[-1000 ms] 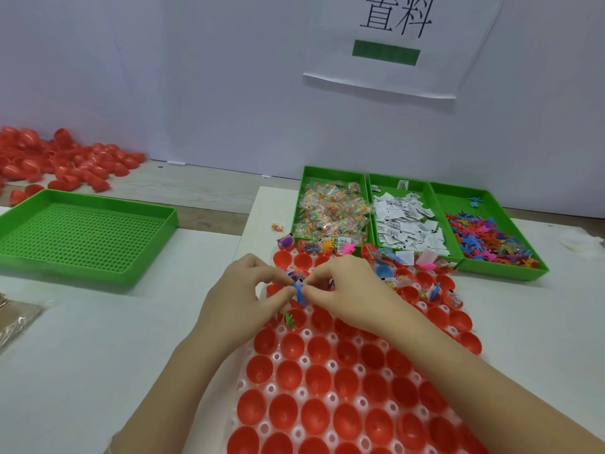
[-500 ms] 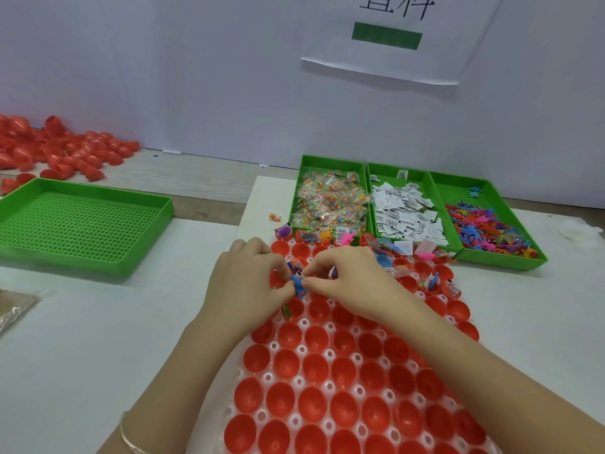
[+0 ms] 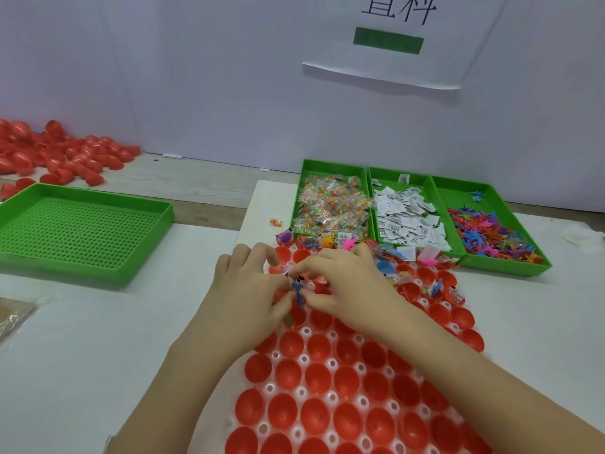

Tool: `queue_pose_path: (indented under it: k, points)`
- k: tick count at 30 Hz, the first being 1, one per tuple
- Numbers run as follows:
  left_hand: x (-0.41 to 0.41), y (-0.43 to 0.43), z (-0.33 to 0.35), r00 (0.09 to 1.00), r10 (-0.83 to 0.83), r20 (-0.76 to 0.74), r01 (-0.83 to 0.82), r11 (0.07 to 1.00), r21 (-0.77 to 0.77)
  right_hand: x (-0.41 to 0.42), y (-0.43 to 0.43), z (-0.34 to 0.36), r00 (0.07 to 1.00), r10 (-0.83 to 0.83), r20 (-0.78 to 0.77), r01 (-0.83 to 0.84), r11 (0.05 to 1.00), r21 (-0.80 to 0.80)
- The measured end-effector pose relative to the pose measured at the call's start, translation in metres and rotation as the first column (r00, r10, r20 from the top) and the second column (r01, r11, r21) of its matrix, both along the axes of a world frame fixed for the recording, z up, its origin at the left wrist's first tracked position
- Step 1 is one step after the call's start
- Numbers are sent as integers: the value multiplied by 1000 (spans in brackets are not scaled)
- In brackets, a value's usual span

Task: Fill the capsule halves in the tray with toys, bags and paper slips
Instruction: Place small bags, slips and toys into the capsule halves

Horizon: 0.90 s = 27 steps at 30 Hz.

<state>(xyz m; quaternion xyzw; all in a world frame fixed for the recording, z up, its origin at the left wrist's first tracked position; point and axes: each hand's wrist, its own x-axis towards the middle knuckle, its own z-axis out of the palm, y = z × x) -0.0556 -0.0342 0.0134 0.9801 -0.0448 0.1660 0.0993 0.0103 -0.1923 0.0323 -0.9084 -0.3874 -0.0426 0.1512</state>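
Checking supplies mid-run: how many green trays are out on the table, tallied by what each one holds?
Tray of bags: 1
Tray of paper slips: 1
Tray of toys: 1
Empty tray: 1
Total: 4 green trays

Glossy red plastic capsule halves (image 3: 316, 417) sit in a white plastic tray (image 3: 304, 358); perforated green plastic bin (image 3: 82, 231).

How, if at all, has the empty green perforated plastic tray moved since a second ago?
No. The empty green tray keeps its gap from the green bin of clear bags; only the camera shifted.
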Motion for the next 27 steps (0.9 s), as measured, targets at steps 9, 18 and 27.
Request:
queue_pose_path:
  k: [9,18,27]
  points:
    - [-2,11,-6,997,-12,-77,4,994,-111,18,5,12,995,98,-11,-99,985,-145]
    - [-4,12,-2,996,-58,-71,50,992,-116,22,7,12,990,137,-45,-143,975,-172]
    - [-7,8,-1,990,-140,9,140,989,49,11,8,6,998,61,-17,-63,988,-143]
